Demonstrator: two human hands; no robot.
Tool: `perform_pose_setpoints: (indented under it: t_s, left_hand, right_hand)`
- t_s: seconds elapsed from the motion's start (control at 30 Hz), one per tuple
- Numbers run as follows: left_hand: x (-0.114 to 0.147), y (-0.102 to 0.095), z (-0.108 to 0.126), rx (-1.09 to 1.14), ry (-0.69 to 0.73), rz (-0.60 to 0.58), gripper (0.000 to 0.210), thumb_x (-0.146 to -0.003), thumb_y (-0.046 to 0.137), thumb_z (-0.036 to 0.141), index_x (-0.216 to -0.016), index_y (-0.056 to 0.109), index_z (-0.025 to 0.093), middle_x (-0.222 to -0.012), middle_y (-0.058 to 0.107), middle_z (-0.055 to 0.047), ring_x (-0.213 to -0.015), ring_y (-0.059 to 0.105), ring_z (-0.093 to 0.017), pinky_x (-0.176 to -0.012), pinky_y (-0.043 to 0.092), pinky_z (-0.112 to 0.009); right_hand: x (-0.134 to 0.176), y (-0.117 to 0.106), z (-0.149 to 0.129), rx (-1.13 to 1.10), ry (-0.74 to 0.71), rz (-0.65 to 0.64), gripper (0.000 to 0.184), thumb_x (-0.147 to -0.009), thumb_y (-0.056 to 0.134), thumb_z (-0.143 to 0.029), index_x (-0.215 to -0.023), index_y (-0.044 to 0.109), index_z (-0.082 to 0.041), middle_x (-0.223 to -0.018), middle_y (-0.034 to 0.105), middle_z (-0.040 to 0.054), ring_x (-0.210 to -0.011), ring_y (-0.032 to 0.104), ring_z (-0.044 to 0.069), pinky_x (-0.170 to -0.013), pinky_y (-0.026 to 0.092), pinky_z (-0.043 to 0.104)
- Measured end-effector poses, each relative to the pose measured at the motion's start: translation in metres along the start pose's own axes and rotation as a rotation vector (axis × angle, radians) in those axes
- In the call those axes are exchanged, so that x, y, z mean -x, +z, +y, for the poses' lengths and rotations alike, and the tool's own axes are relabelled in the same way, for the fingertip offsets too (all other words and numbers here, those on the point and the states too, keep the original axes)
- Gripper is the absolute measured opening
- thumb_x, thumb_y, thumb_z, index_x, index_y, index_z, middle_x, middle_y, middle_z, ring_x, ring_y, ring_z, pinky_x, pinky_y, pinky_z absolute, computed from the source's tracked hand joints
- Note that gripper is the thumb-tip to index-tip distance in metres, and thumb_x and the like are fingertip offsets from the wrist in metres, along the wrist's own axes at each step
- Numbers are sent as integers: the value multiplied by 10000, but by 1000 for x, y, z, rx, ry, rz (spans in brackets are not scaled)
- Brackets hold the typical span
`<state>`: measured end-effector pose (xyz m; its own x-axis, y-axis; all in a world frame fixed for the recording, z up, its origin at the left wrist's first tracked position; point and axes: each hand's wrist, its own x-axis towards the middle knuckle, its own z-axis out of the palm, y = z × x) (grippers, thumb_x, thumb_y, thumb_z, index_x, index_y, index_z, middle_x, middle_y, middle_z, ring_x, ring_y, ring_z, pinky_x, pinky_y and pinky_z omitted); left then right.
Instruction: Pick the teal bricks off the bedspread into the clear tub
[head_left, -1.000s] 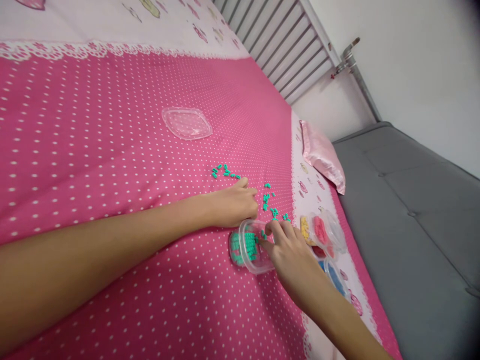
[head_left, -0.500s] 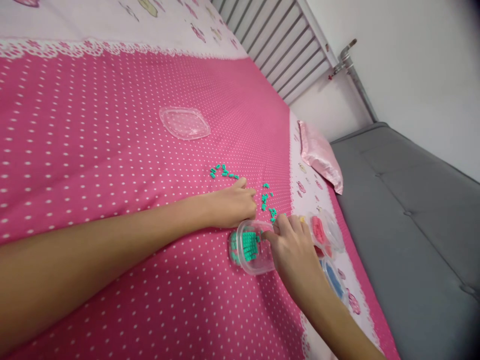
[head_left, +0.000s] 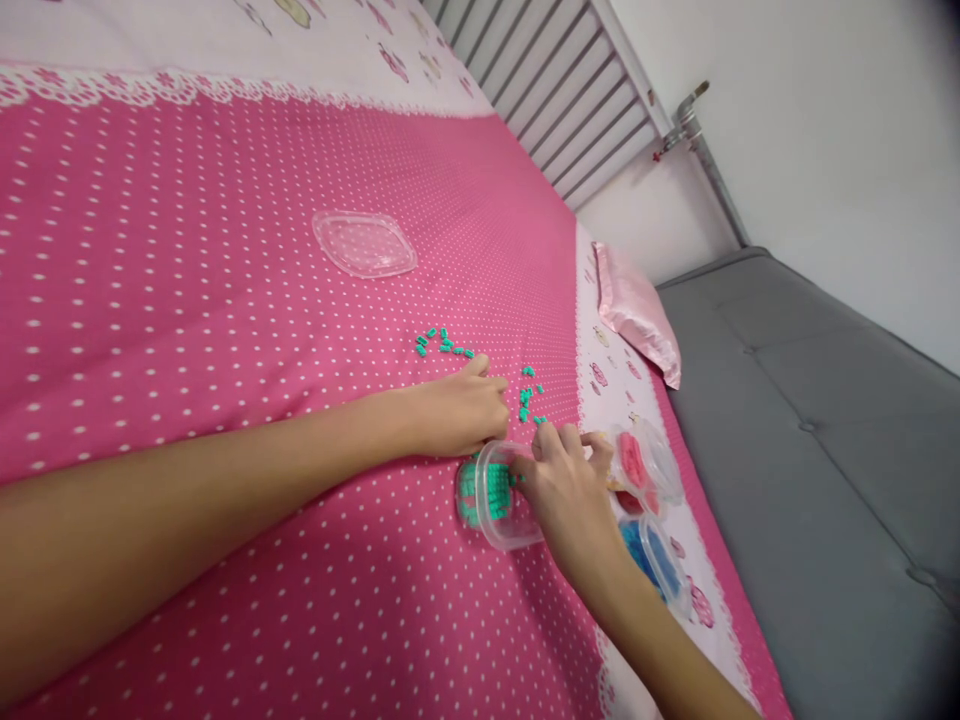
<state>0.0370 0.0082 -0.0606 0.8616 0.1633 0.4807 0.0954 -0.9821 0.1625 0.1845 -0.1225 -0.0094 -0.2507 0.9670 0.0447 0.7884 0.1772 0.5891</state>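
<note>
Pink polka-dot bedspread point(head_left: 262, 300): under the tub.
Clear plastic tub point(head_left: 519, 525) of small green bricks point(head_left: 498, 490): right hand point(head_left: 566, 485) nearer, at its three o'clock; left hand point(head_left: 465, 412) at eleven.
Grips: both loosely curled; holding anything, I can't tell.

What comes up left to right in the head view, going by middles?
Lid → left hand → green-brick tub → right hand → blue tub → grey panel.
</note>
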Motion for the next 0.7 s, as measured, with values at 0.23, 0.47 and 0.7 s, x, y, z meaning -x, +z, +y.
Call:
perform_pose_setpoints:
  t_s: [0.23, 0.47, 0.7]
  left_hand:
    - [-1, -2, 1, -2, -3, -8, 249, -873, 693, 209, -627, 673, 174, -643, 662, -36, -734, 528, -186, -718, 227, -358]
    - [-1, -3, 1, -8, -7, -16, 223, -866, 682, 179, -643, 678, 175, -659, 671, -40, -740, 532, -189, -727, 239, -355]
    - [-1, -2, 1, -8, -2, -8, 248, -874, 678, 199, -627, 673, 179, -645, 668, -34, -738, 533, -188, -739, 248, -358]
  right_hand:
    - [2, -6, 1, -27, 15, 33, 203, -928, 653, -179, -770, 751, -259, -811, 624, 37, -850, 456, 208, -897, 206, 426]
    - [3, -3, -1, -36, 31, 52, 222, -904, 658, -128, -732, 733, -246, -821, 651, 35, -888, 483, 213, -918, 182, 433]
    - [2, -3, -3, -10, 34, 72, 212, -892, 667, -113, -722, 708, -234, -821, 664, 23, -861, 485, 211, -928, 174, 437]
